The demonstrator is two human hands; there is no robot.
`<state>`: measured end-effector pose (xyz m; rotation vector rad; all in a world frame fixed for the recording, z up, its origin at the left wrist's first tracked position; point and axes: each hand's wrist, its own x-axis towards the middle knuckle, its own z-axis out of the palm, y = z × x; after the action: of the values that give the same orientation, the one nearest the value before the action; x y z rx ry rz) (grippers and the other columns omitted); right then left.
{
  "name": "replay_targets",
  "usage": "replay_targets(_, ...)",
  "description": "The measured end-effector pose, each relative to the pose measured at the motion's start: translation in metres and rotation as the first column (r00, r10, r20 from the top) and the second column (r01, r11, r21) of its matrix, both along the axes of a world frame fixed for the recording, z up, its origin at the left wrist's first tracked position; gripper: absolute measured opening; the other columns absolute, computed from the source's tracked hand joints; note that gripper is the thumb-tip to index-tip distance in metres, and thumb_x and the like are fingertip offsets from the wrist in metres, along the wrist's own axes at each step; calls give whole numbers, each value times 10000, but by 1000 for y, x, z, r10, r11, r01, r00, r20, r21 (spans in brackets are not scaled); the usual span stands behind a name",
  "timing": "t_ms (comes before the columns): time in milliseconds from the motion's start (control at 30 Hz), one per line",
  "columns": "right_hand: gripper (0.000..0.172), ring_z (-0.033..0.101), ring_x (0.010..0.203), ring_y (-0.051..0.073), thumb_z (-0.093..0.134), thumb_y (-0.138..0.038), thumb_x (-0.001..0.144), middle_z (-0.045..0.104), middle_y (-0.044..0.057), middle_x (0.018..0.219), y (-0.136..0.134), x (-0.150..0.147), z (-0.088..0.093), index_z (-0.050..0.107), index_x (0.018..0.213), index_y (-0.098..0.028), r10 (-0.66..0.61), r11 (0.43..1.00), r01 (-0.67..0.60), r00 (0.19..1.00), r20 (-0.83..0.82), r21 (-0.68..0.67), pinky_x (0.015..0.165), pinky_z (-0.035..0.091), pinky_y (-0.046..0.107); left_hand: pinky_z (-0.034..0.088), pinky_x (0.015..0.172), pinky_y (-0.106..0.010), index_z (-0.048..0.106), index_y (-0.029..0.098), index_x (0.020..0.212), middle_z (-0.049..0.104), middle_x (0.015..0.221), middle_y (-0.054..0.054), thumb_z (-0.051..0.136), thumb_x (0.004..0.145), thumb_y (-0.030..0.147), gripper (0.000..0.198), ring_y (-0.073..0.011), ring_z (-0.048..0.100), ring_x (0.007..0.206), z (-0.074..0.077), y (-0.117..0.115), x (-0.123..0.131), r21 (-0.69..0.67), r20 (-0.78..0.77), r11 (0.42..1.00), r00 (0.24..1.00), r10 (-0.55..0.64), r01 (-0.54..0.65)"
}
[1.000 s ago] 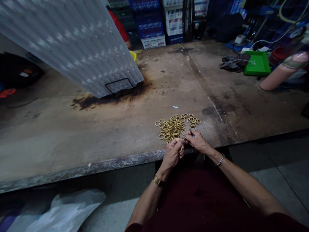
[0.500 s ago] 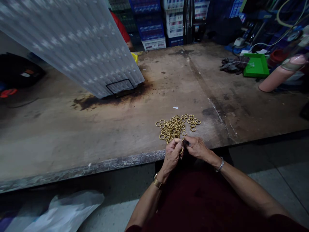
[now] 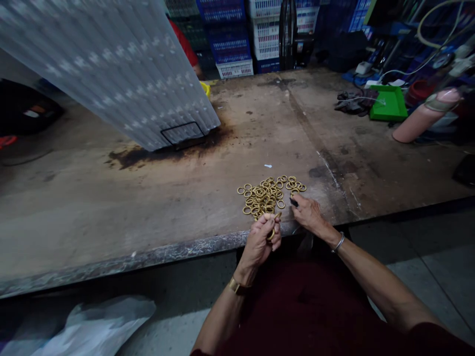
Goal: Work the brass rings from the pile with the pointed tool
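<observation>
My left hand (image 3: 261,237) is closed on a brass ring (image 3: 272,233), pinched between thumb and fingers at the table's front edge. Another bit of gold metal sticks up from the same fingertips. Apart from it, to the right, my right hand (image 3: 308,213) is closed around a small black tool (image 3: 294,201); its kind is hard to make out. The tool's tip lies close to the rings at the right of the pile. Just beyond my hands, many loose brass rings (image 3: 261,194) lie heaped on the wooden table (image 3: 185,198).
A tall ribbed translucent panel (image 3: 122,64) leans in a black wire stand (image 3: 183,136) at the left. Farther right are a green tray (image 3: 389,104) and a pink cylinder (image 3: 426,116). Stacked crates (image 3: 233,44) stand behind; a person's red sleeve (image 3: 183,42) shows beside the panel.
My right hand has moved away from the left, rightward and forward to the rings, with the black tool still in it. My left hand has shifted slightly left, keeping its ring.
</observation>
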<state>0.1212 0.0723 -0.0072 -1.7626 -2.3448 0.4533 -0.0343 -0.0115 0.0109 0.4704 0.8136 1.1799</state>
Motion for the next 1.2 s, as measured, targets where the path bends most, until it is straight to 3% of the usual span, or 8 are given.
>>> replay_targets(167, 258, 625, 797, 205, 465, -294, 875, 697, 92, 953, 15, 6, -4, 611, 1055, -180, -125, 986, 131, 990, -61, 100, 653, 351, 270, 263, 351, -120, 501, 145, 751, 559, 700, 8, 747, 695, 354, 327, -13, 349, 434, -7, 8, -6, -135, 159, 991, 987, 37, -15)
replay_targets(367, 249, 621, 812, 206, 480, -356, 886, 682, 96, 1017, 13, 5, -9, 603, 1034, -198, -132, 989, 132, 991, -4, 73, 652, 351, 273, 265, 342, -128, 512, 128, 666, 624, 736, -61, 701, 704, 289, 251, -25, 363, 448, -13, 12, -8, -287, 219, 957, 971, 97, -31)
replay_targets(500, 249, 626, 834, 217, 477, -346, 888, 675, 103, 1043, 13, 1, -5, 591, 1054, -199, -155, 987, 154, 987, 36, 46, 660, 357, 282, 272, 347, -129, 565, 139, 768, 641, 743, -60, 697, 684, 263, 199, -47, 411, 465, -16, 13, -8, -293, 202, 955, 973, 108, -46)
replay_targets(633, 253, 624, 794, 211, 488, -350, 875, 683, 97, 963, 16, 4, -7, 583, 1055, -199, -141, 989, 139, 989, 37, 41, 653, 355, 277, 293, 367, -130, 597, 152, 868, 616, 741, -40, 722, 652, 275, 278, -65, 470, 508, -19, 14, -8, -265, 202, 964, 977, 75, -19)
replay_targets(800, 204, 608, 778, 196, 497, -305, 849, 675, 74, 930, 14, 11, -14, 585, 999, -197, -91, 993, 95, 994, -55, 66, 639, 338, 262, 326, 400, -132, 547, 124, 696, 574, 733, -29, 777, 610, 311, 308, -72, 515, 569, -21, 18, -5, -227, 183, 974, 981, 63, -21)
replay_targets(1000, 138, 508, 622, 140, 490, -306, 790, 593, 9, 703, 9, 6, -12, 572, 798, -194, -59, 998, 46, 932, -359, -45, 615, 339, 245, 329, 392, -134, 512, 141, 696, 545, 678, 17, 809, 586, 368, 390, -53, 492, 520, -23, 22, 2, -132, 1, 984, 993, 118, -117)
replay_targets(1100, 135, 456, 594, 113, 493, -303, 724, 524, -20, 629, 8, -2, -9, 526, 657, -190, -103, 986, 10, 814, -572, -165, 601, 350, 229, 337, 383, -149, 541, 168, 788, 526, 602, 49, 764, 640, 419, 366, -57, 469, 461, -24, 22, 5, -9, -196, 984, 966, 171, -176)
replay_targets(1200, 134, 408, 548, 90, 518, -315, 668, 480, -45, 579, 4, -7, -5, 515, 629, -186, -213, 946, -36, 678, -704, -322, 537, 333, 211, 326, 383, -158, 600, 176, 933, 518, 526, 69, 713, 700, 400, 342, -54, 422, 395, -22, 21, 7, 80, -410, 983, 894, 181, -162)
